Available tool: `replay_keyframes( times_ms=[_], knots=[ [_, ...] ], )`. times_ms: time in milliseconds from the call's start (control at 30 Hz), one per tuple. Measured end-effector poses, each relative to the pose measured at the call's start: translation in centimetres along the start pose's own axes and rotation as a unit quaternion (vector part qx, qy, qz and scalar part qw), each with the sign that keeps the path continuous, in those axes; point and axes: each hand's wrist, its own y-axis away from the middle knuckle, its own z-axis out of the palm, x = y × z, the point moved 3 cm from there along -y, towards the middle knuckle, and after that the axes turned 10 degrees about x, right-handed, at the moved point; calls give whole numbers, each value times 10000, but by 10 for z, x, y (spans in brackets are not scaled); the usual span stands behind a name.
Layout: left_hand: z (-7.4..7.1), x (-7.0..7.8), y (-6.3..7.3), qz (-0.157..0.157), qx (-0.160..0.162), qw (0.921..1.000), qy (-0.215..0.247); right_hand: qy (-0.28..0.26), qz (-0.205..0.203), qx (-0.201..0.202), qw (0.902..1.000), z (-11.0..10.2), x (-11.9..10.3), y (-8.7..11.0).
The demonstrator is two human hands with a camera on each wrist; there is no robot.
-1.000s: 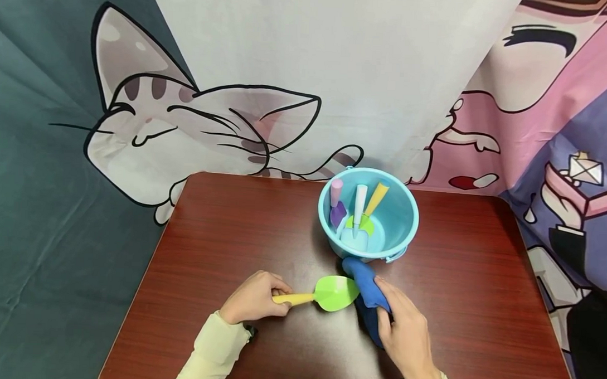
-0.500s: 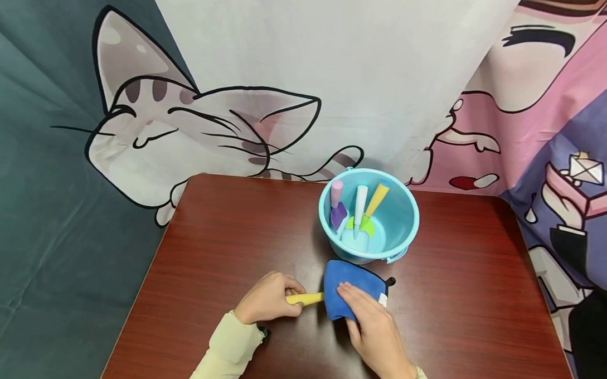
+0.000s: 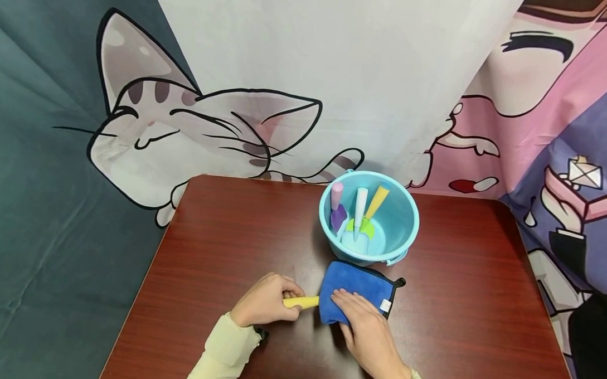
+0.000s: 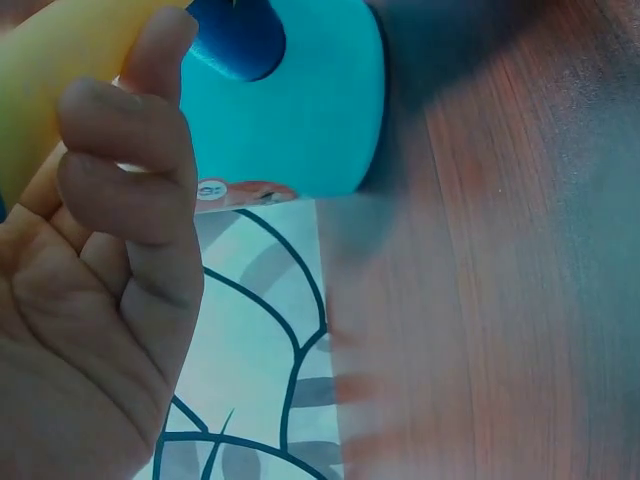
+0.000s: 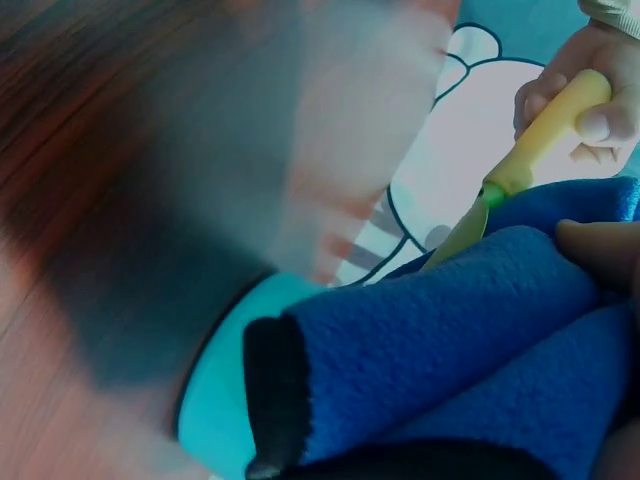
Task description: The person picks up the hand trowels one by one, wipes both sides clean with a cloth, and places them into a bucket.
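Observation:
My left hand (image 3: 266, 301) grips the yellow handle (image 3: 302, 302) of a small toy shovel, its fingers curled round it in the left wrist view. A blue cloth (image 3: 345, 277) with black edging and a small white tag covers the shovel's blade in the head view. My right hand (image 3: 366, 331) holds the cloth against the blade, fingers laid over the top and the thumb at its lower edge. In the right wrist view the cloth is folded about the shovel, and only a strip of the green blade (image 5: 465, 235) shows beside the handle.
Just behind the cloth stands a light blue bucket (image 3: 408, 215) with several toy shovels in it, among them a purple one (image 3: 339, 217) and a white-handled one (image 3: 360, 208). The brown table (image 3: 232, 226) meets a printed curtain (image 3: 338, 57) at its back edge.
The cloth, first bunched at the blade's tip, has been spread leftward over the blade by my right hand. My left hand has shifted slightly right with the shovel.

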Motion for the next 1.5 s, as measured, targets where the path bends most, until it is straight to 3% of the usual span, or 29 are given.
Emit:
replay_keyframes(
  times_ms=[233,433,667,1033,1267,1367,1500],
  knots=[
    [-1,-1,3,-103,-183,9997,104,202,163,4,9997,-1,10,4],
    [-6,-2,5,-56,-194,9998,23,135,228,373,9990,-6,22,6],
    [-13,-9,10,66,-141,9996,227,165,582,747,9954,-19,35,5],
    [-23,-21,17,-331,-253,9964,741,438,1031,1017,9885,-42,42,7],
    [-24,-23,16,-584,-404,9957,603,469,1066,1104,9870,-48,45,8],
    [-21,-24,16,-746,-586,9922,815,439,1023,1184,9867,-49,44,7],
    [-16,-25,16,-991,-776,9781,1656,381,954,1323,9859,-50,42,7]
  ],
)
